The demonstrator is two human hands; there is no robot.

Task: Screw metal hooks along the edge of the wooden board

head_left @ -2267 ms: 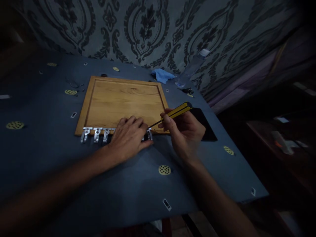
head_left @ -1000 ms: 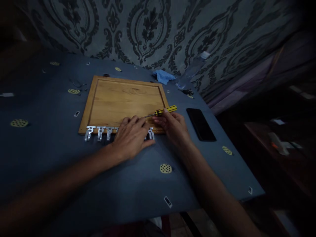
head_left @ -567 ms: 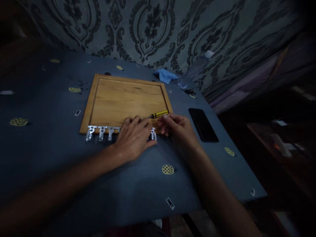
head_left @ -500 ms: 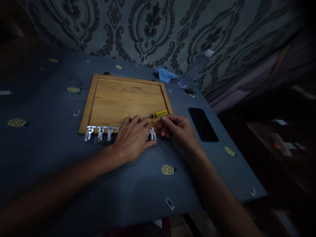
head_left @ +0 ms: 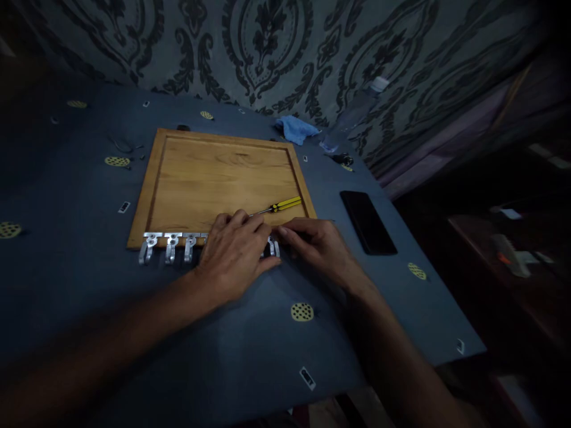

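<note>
A framed wooden board [head_left: 214, 172] lies on the table, with a metal hook rail [head_left: 172, 244] along its near edge. My left hand [head_left: 234, 255] is laid over the middle of the rail, pressing it against the board, fingers bent over it and thumb by the right-hand hooks. At the rail's right end, my right hand [head_left: 319, 246] is closed, thumb and fingers pinched together; whatever is between the fingertips is too small or hidden to name. A yellow-and-black screwdriver [head_left: 285, 204] rests on the board just beyond both hands.
A black phone [head_left: 368, 223] lies right of the board on the blue patterned table cover [head_left: 250, 356]. Behind are a blue cloth [head_left: 297, 129], a tilted clear bottle [head_left: 352, 116] and a small dark object [head_left: 341, 159]. Patterned wallpaper [head_left: 267, 47] rises at the back.
My right hand has lowered its fingertips onto the board's edge at the rail's right end. My left hand keeps its place on the rail. The view has shifted slightly.
</note>
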